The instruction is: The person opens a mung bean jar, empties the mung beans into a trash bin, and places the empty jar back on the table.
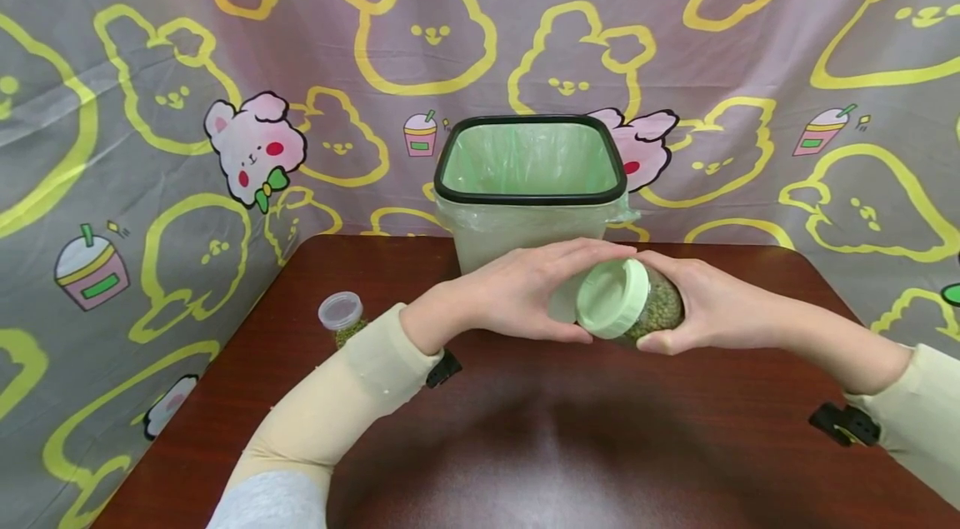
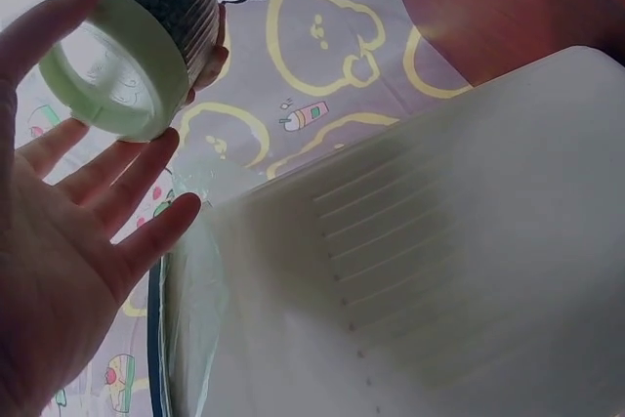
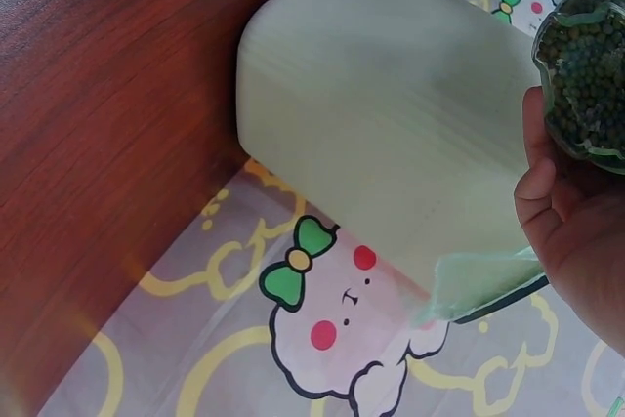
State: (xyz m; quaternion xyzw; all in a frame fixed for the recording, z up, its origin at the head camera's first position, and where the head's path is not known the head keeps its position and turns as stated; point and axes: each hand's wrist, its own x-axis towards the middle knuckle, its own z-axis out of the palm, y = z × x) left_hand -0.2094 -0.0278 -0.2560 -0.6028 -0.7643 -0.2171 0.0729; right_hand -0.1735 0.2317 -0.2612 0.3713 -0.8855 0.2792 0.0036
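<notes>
My right hand (image 1: 705,304) grips a clear ribbed jar (image 1: 663,304) of green beans, which lies tilted in the air over the table. Its pale green screw lid (image 1: 613,298) faces left, towards my left hand (image 1: 517,296). The thumb and fingertips of that hand span the lid from opposite sides at its rim, with a gap between palm and lid. In the left wrist view, the lid (image 2: 112,65) shows between the thumb and the fingers. The right wrist view shows the jar's bean-filled base (image 3: 591,85) above the right hand (image 3: 586,222).
Behind the hands stands a pale bin (image 1: 468,237) with a black rim and a light green liner (image 1: 532,158). A small clear-lidded container (image 1: 341,312) with green contents is at the left, partly behind the left arm. Patterned cloth (image 1: 300,54) surrounds the brown table (image 1: 540,446).
</notes>
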